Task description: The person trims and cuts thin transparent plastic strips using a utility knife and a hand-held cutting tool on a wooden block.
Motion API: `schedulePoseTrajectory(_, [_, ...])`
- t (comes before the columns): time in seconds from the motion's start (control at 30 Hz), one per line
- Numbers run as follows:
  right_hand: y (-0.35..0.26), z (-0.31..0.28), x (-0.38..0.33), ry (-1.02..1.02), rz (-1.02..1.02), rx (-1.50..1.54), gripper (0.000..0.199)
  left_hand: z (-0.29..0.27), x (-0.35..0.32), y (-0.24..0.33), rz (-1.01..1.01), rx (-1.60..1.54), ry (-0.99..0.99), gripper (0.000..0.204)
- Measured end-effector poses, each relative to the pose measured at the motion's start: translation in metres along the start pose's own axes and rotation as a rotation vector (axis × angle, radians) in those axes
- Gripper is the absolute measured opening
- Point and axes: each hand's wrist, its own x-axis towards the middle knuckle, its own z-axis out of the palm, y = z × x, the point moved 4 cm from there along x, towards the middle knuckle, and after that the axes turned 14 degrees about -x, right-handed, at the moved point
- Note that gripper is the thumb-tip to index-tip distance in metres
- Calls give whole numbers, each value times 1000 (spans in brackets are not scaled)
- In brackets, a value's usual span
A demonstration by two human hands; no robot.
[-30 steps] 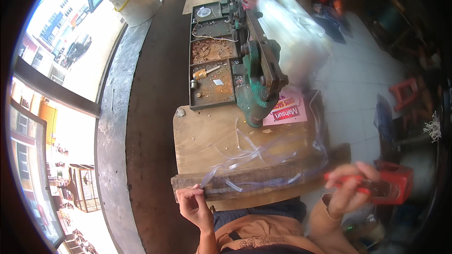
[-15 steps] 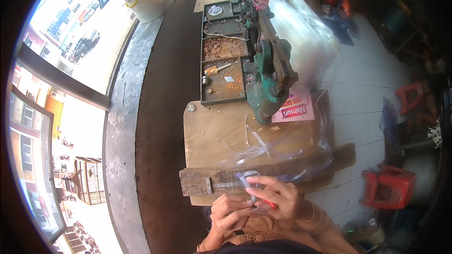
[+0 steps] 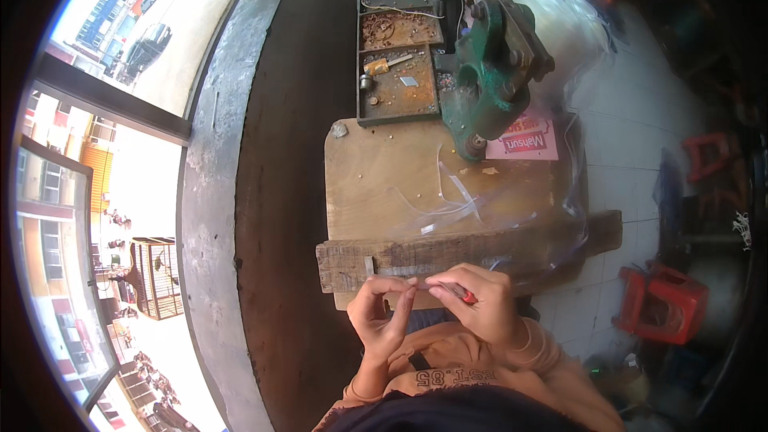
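Note:
Both hands meet just below the near edge of a wooden plank (image 3: 448,254). My left hand (image 3: 382,316) pinches a small pale piece between thumb and fingertips. Against it, my right hand (image 3: 480,304) grips a small red-handled tool (image 3: 466,296). A clear plastic sheet (image 3: 512,192) drapes over the wooden worktop (image 3: 384,176) beyond the plank. What the pale piece is cannot be made out.
A green cast-iron press (image 3: 488,64) stands at the back of the worktop beside a rusty metal tray (image 3: 396,72) of small parts. A pink packet (image 3: 524,142) lies at the press's foot. Red plastic stools (image 3: 664,300) stand on the tiled floor to the right. A concrete ledge (image 3: 208,192) and windows run along the left.
My right hand came in from the far right with the red tool and joined the left at the plank's near edge. The view has moved closer to the bench.

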Motion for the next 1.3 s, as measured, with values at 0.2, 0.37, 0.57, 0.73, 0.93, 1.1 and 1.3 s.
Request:
schedulePoseTrajectory(0.2, [6,29,13,-132,177,16,12,-21,3,-7,-173,107,124,31])
schedulePoseTrajectory(0.37, [5,50,18,-137,178,-61,14,-29,10,6,-78,417,105,36])
schedulePoseTrajectory(0.57, [-3,55,22,-209,148,-262,14,-71,13,9,-10,317,337,30])
schedulePoseTrajectory(0.73, [-7,57,23,-264,160,-281,13,-77,15,10,-28,263,390,25])
schedulePoseTrajectory(0.93, [-7,63,25,-236,221,-302,18,-69,13,3,-32,256,365,24])
schedulePoseTrajectory(1.1, [-8,65,22,-221,203,-334,17,-67,12,3,-41,218,350,20])
schedulePoseTrajectory(1.3, [-7,66,21,-230,243,-356,18,-60,10,1,-70,216,328,14])
